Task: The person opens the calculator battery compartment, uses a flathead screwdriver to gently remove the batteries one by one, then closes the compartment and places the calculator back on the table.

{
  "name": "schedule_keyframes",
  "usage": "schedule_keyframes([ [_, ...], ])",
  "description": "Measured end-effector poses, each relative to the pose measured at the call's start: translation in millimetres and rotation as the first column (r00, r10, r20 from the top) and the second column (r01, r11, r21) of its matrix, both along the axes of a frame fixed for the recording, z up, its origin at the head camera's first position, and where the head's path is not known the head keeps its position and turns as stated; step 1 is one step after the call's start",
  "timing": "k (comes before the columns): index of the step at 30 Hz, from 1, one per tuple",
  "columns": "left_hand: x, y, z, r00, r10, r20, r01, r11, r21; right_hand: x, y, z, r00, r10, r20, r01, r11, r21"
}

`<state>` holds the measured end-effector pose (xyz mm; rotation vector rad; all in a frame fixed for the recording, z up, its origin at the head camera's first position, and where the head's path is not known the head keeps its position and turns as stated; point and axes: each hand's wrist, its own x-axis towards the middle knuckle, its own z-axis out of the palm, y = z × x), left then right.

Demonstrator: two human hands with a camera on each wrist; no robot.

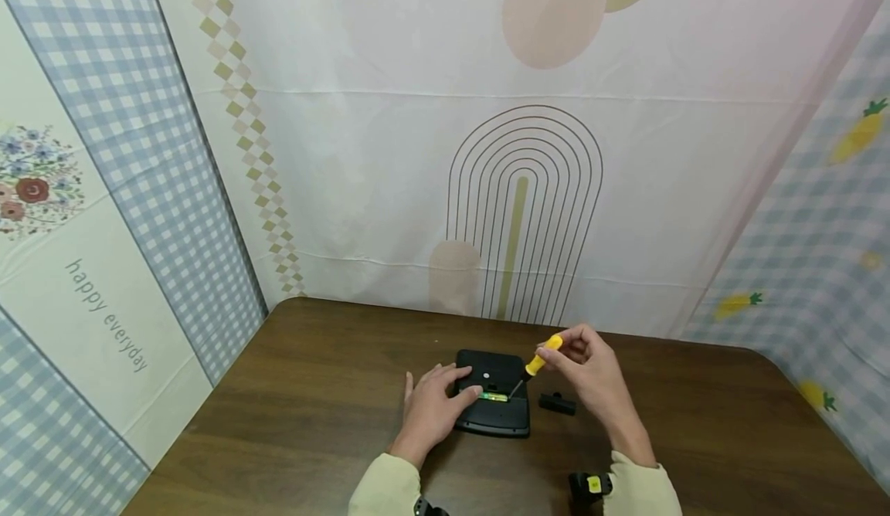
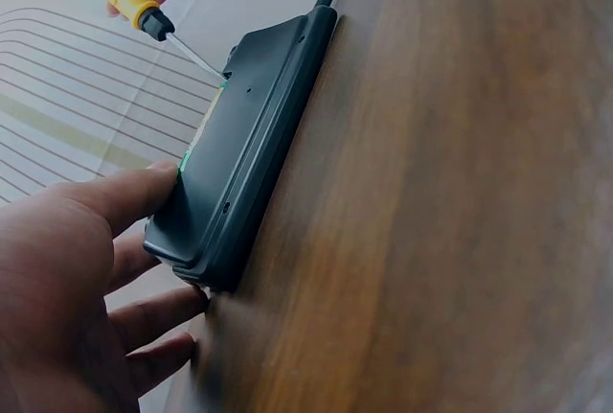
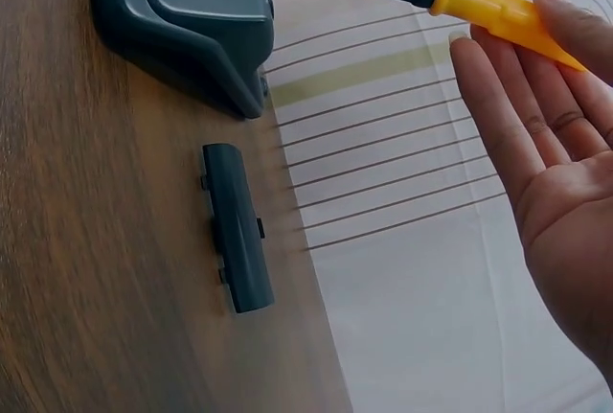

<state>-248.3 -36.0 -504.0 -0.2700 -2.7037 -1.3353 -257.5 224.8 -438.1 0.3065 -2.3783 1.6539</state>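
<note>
A black calculator-like device (image 1: 495, 419) lies back side up on the wooden table, with a green battery (image 1: 494, 397) in its open compartment. My left hand (image 1: 433, 412) rests on the device's left part, thumb beside the battery's left end and the other fingers stretched along the edge. Between thumb and fingertips my right hand (image 1: 589, 373) pinches the yellow handle of a screwdriver (image 3: 493, 12). Its thin metal shaft slants down to the battery's right end; in the left wrist view the tip meets the compartment's edge, and whether it touches the battery cannot be told.
A black battery cover (image 3: 238, 229) lies on the table just right of the device. The wooden table (image 1: 292, 392) ends at a patterned cloth (image 1: 361, 191) hanging behind it, with checked cloths at both sides. Black straps or cameras sit at both wrists.
</note>
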Motion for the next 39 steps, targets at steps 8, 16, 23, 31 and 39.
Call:
schedule_keyframes([
  [8, -0.5, -0.6, -0.5, 1.0, -0.003, 0.009, 0.003, 1.0, -0.005, -0.7, 7, -5.8, 0.999, 0.007, 0.035, -0.005, 0.998, -0.057],
  [16, 0.9, -1.2, 0.7, 1.0, -0.01, 0.018, 0.01, 1.0, 0.008, -1.9, 14, -17.5, 0.996, 0.027, 0.085, -0.01, 0.979, -0.203],
  [23, 0.4, -0.8, -0.1, 1.0, -0.003, 0.016, 0.003, 1.0, 0.003, -4.3, 20, -27.6, 0.989, 0.043, 0.141, 0.004, 0.948, -0.317],
  [31, 1.1, -1.6, 0.0, 1.0, -0.008, 0.004, 0.008, 1.0, 0.011, -5.3, 26, -41.2, 0.987, 0.051, 0.15, 0.017, 0.907, -0.42],
  [39, 0.5, -2.1, -0.4, 1.0, -0.017, -0.003, 0.017, 1.0, 0.009, -7.1, 27, -46.8, 0.991, 0.05, 0.123, 0.017, 0.872, -0.488],
])
